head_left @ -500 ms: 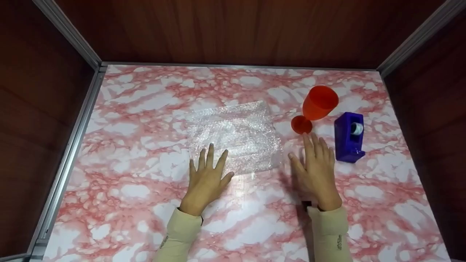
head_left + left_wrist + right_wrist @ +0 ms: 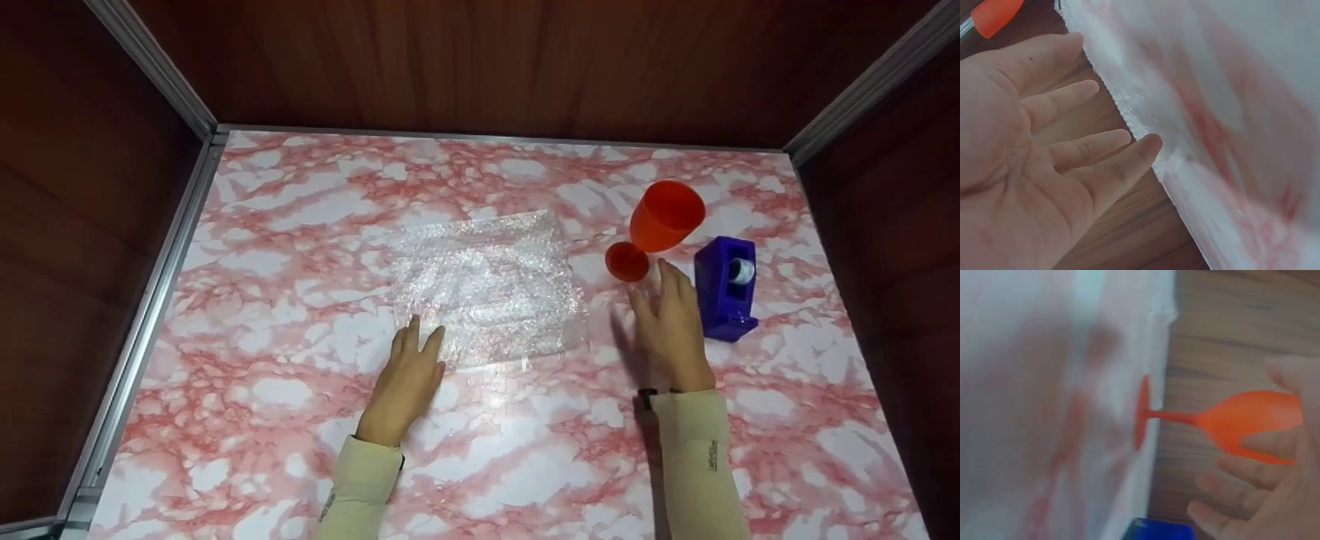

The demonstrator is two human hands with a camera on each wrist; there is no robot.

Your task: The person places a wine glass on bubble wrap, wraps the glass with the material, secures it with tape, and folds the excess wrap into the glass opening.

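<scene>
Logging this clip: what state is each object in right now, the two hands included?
Orange goblet: upright, unwrapped; its bowl looks empty.
Clear plastic sheet: spread out, slightly wrinkled, nothing wrapped in it.
Blue tape dispenser: standing upright, tape roll loaded.
Left hand: fingers relaxed, at the sheet's near-left corner, not gripping it.
Right hand: fingers extended near the goblet, holding nothing.
</scene>
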